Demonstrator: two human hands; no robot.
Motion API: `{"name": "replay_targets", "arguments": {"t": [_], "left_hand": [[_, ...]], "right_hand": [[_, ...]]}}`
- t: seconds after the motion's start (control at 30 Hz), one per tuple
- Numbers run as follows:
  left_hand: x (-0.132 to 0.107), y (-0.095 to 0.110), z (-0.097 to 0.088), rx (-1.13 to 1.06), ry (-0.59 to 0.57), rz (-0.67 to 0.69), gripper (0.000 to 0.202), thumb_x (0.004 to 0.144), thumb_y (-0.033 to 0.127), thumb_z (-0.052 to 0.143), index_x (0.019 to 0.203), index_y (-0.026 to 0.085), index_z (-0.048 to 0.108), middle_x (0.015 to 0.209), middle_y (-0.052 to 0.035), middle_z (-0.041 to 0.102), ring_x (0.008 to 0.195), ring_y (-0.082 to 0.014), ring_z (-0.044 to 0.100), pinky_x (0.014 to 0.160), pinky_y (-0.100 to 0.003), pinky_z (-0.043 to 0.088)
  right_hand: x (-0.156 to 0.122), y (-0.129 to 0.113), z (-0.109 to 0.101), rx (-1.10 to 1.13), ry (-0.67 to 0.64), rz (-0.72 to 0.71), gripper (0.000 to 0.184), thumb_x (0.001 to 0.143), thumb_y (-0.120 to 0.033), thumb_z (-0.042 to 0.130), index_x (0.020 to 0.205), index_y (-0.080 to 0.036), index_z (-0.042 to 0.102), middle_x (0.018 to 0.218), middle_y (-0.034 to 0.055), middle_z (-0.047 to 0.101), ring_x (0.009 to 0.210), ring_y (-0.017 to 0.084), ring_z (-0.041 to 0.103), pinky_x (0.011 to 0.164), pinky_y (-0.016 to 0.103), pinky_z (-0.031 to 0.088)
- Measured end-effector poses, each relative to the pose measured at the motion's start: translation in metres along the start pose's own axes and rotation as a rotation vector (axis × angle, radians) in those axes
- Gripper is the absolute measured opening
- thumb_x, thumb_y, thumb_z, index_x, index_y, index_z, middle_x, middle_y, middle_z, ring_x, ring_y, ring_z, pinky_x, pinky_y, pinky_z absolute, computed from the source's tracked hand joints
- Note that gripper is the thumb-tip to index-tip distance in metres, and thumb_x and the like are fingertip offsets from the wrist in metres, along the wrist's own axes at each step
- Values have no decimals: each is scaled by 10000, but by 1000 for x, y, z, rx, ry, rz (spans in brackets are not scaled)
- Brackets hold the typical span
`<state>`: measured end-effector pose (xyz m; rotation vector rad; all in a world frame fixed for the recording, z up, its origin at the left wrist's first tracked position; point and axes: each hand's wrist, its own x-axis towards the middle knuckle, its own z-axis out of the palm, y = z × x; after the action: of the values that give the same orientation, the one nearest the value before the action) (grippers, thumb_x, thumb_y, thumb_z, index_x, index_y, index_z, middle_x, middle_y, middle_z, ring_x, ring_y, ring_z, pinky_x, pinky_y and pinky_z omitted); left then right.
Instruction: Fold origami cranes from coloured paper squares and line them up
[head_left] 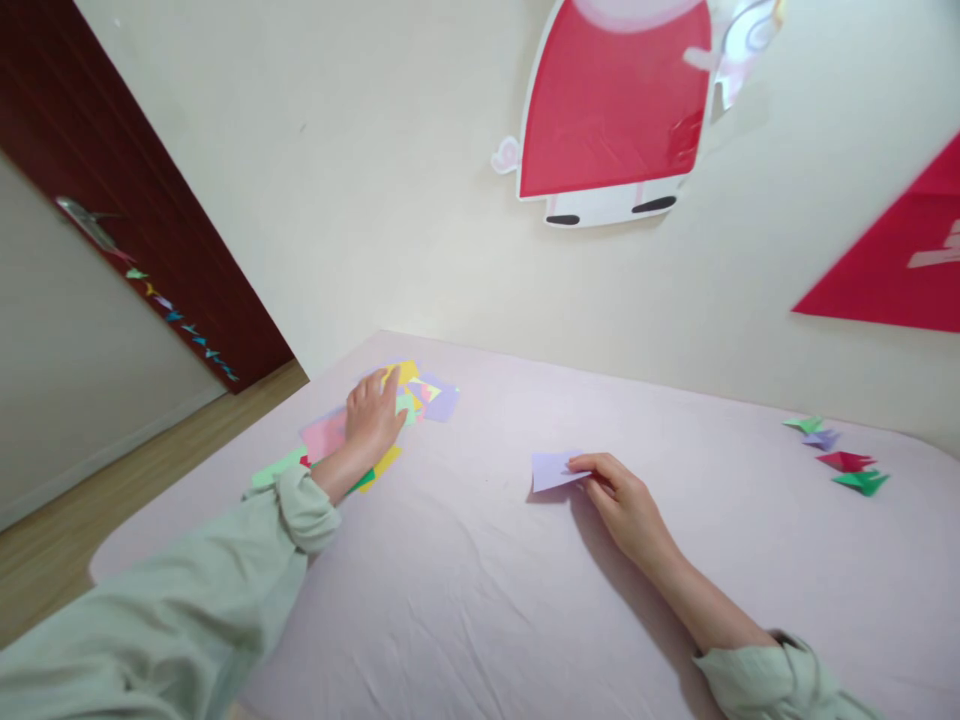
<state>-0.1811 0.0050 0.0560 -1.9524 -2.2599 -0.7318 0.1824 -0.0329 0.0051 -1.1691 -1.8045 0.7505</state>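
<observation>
My right hand (619, 500) pinches a small sheet of lavender paper (553, 470) by its right edge, thumb and fingertips closed on it. The sheet is held at a slight tilt just over the tablecloth. On the left, my left hand (373, 410) lies over a loose pile of coloured paper sheets (441, 402), with its thumb and fingers apart. Yellow, pink, green, red and lavender pieces show around that hand and under its forearm; whatever lies beneath the palm is hidden.
Several folded paper birds, among them a red one (846, 461), stand in a row at the right. A pale pink cloth (465, 600) covers the table, which meets the wall. A string of small folded birds (174, 315) hangs from the door handle (86, 222).
</observation>
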Motion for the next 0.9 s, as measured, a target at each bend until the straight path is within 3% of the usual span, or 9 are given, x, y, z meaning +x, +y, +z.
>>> {"name": "replay_targets", "arguments": {"t": [0.1,0.17,0.27,0.33,0.43,0.57,0.7,0.9], "left_hand": [[-25,58,21,-179,-156,403,415,867,234,513,1277,178,478,1283,-123,542,1240,-260,454,1068,-429,352],[-48,100,34,-361,-302,581,341,859,267,549,1190,187,530,1195,-94,592,1148,-228,515,1016,-375,403],[-77,147,50,-429,-439,677,356,775,298,664,1095,184,555,1069,-73,618,1001,-233,554,896,-364,450],[-88,162,57,-414,-462,664,231,781,250,644,993,195,572,993,-59,614,945,-228,548,840,-356,444],[-88,167,64,-469,-486,638,42,821,169,560,840,201,580,906,-42,596,900,-206,539,808,-326,429],[-82,164,66,-589,-518,585,145,876,224,522,754,184,590,841,-41,574,850,-190,535,774,-307,428],[-82,162,68,-568,-477,504,204,878,265,542,696,176,570,830,-40,556,826,-188,527,749,-309,421],[-81,164,76,-472,-385,475,146,845,252,597,727,179,553,881,-39,549,869,-199,514,781,-331,427]], "right_hand": [[1,-1,-1,-50,-31,-21,263,797,-129,450,914,-210,671,996,62,666,987,199,611,912,361,460],[0,-3,-5,-76,-47,-6,282,777,-96,440,897,-204,671,975,59,674,955,192,617,895,352,464],[-8,-8,-14,-124,-66,64,295,789,-86,441,918,-196,682,967,56,695,938,190,625,892,346,460],[-17,-11,-23,-156,-76,126,287,802,-96,457,923,-200,696,965,52,709,945,196,627,897,348,454],[-31,-13,-34,-187,-75,178,274,805,-106,487,926,-213,708,974,45,716,974,202,614,908,346,438],[-35,-13,-39,-276,-86,199,178,861,-207,519,846,-201,697,867,38,688,877,188,591,823,308,426],[-26,-15,-35,-403,-60,250,222,885,-260,515,697,-184,607,729,7,595,686,141,527,644,246,368],[-16,-20,-30,-580,-91,376,178,891,-297,532,750,-201,581,683,-12,618,633,130,533,569,237,280]]}}
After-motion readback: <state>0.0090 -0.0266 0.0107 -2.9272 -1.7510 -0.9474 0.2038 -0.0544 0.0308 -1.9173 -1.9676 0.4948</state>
